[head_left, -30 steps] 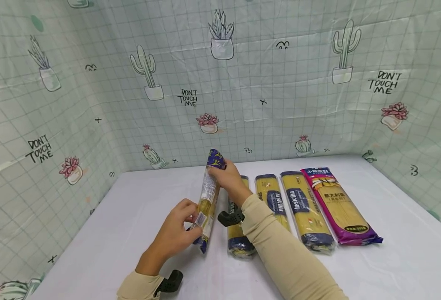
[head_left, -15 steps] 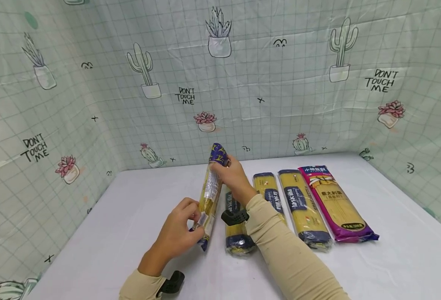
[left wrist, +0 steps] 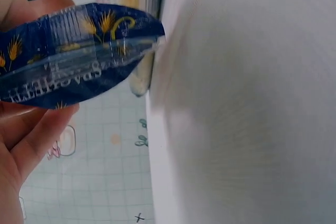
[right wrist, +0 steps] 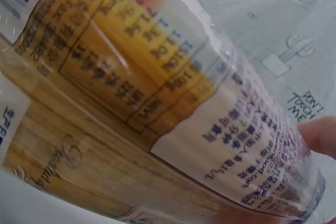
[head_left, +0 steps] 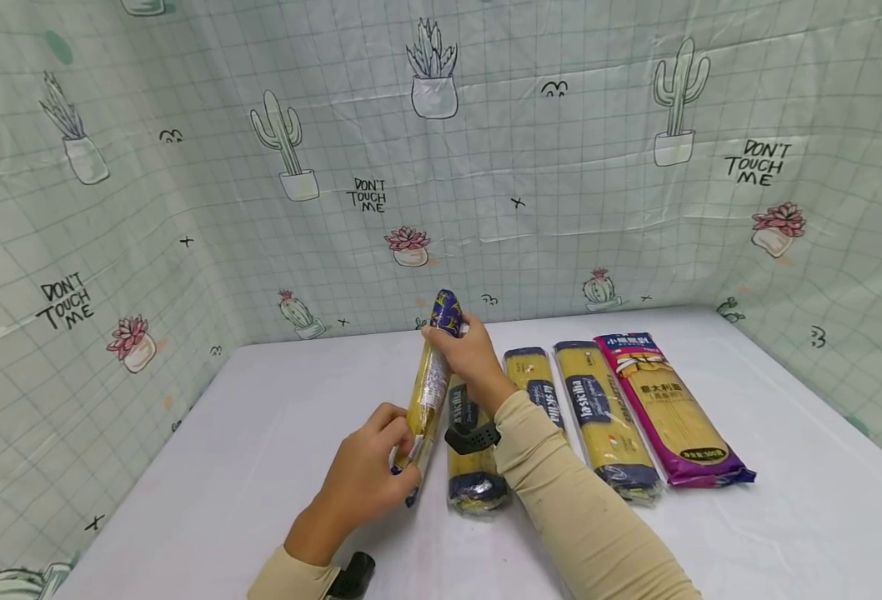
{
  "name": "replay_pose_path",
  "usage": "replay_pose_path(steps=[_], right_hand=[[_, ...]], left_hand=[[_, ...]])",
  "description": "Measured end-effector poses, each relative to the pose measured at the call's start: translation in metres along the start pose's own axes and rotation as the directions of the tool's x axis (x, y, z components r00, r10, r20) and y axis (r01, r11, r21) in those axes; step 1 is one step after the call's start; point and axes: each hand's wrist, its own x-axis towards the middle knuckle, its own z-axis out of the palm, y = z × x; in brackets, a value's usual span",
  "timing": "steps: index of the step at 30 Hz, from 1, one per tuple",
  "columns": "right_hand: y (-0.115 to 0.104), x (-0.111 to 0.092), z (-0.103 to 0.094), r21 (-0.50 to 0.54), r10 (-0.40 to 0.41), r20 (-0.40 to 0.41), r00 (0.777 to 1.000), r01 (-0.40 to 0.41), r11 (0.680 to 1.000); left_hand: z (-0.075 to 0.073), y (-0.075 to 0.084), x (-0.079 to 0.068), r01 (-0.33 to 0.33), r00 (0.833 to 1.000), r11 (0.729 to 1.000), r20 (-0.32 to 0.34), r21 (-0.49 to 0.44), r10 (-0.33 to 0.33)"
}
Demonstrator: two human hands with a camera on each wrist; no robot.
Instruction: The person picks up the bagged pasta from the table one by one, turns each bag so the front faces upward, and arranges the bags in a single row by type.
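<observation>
Both hands hold a spaghetti packet (head_left: 430,379), tilted with its far end raised above the table. My right hand (head_left: 477,360) grips it near the blue far end; my left hand (head_left: 369,468) pinches the near end. In the left wrist view the packet's blue end (left wrist: 79,56), printed with wheat ears, sits between the left fingers (left wrist: 37,137). Printed label text and pasta show through the clear wrap of the packet (right wrist: 105,119) in the right wrist view. Just right of it lies another spaghetti packet (head_left: 478,492), partly hidden by the right wrist.
More pasta packets lie side by side to the right: a blue-ended one (head_left: 531,367), another blue-ended one (head_left: 598,408) and a purple-and-pink one (head_left: 681,408). The white table (head_left: 276,417) meets a cactus-print curtain (head_left: 486,167) at the back and sides.
The held packet has turned about its length and its far end has swung slightly right. The left hand has shifted a little right with the near end. The packets on the table stay put.
</observation>
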Motion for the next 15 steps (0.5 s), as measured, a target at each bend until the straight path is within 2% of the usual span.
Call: replay_pose_path(steps=[6, 15], right_hand=[[0.0023, 0.0007, 0.0004, 0.035, 0.005, -0.008, 1.0, -0.004, 0.999], [0.0038, 0.0031, -0.0001, 0.071, 0.045, -0.044, 0.998, -0.042, 0.997]], left_hand=[[0.0015, 0.0024, -0.0007, -0.063, 0.997, 0.995, -0.047, 0.074, 0.067], [0.0021, 0.0035, -0.0006, -0.071, 0.997, 0.989, -0.023, 0.127, 0.074]])
